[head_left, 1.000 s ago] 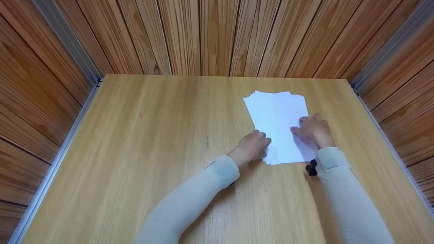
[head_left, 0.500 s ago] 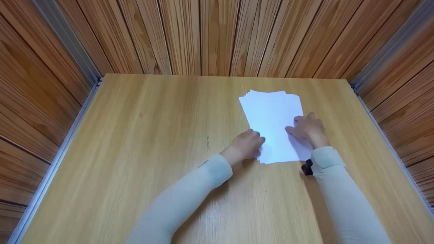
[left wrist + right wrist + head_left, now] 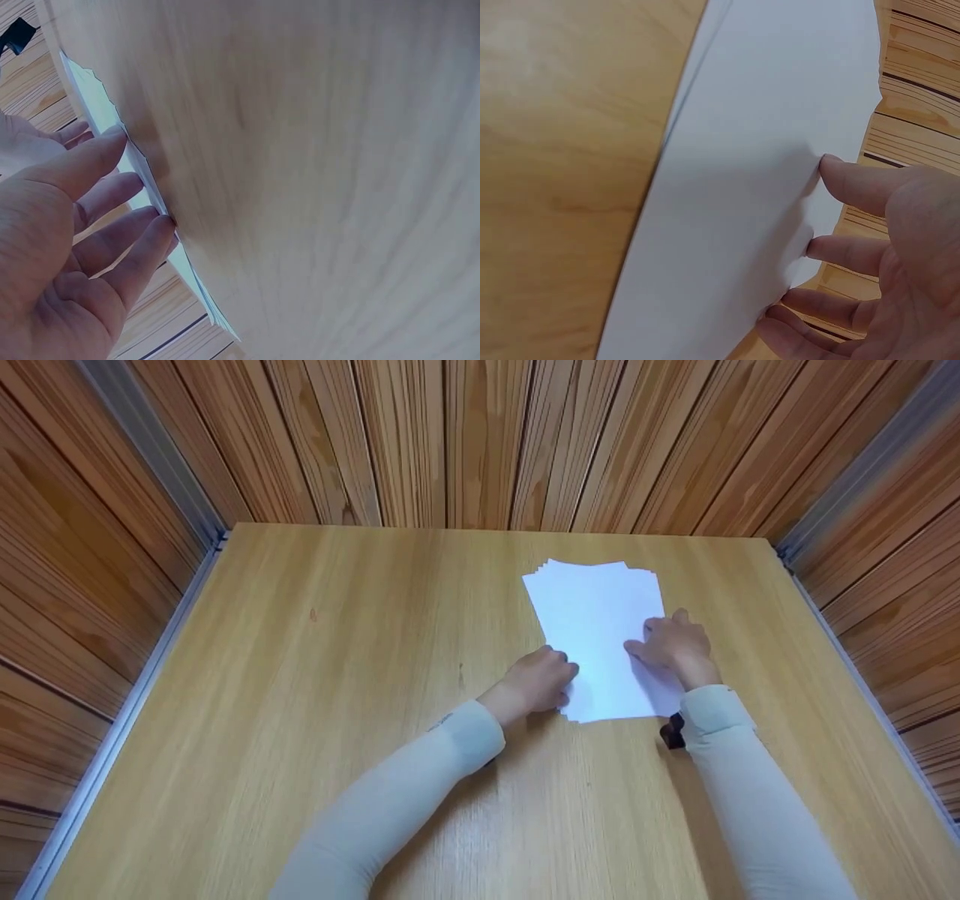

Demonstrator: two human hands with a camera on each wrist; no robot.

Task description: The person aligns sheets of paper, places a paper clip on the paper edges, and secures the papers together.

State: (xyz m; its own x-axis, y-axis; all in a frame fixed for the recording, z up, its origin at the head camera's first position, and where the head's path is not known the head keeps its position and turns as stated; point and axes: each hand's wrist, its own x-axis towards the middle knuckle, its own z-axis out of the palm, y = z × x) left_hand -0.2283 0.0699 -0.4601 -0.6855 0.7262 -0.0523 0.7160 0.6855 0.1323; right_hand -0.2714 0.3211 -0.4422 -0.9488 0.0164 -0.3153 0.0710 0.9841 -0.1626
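Observation:
A stack of white paper sheets (image 3: 592, 607) lies on the table right of centre in the head view, its top corners fanned unevenly. My left hand (image 3: 534, 681) touches the stack's lower left edge. In the left wrist view, that hand's fingertips and thumb (image 3: 112, 146) rest along the sheets' edge (image 3: 97, 97). At the right side, my right hand (image 3: 675, 649) lies partly over the paper, fingers spread. Seen from the right wrist, its thumb tip (image 3: 831, 165) touches the top sheet (image 3: 742, 150), and the other fingertips meet the sheets near the edge.
The wooden table (image 3: 337, 697) extends around the stack. Plank walls (image 3: 480, 442) enclose it at the back and sides, with metal rails (image 3: 127, 697) along the side edges. A small black device (image 3: 673, 731) sits at the right wrist.
The paper stack has slid a little to the left, with both hands moving along with it. Their contact at the two side edges looks the same.

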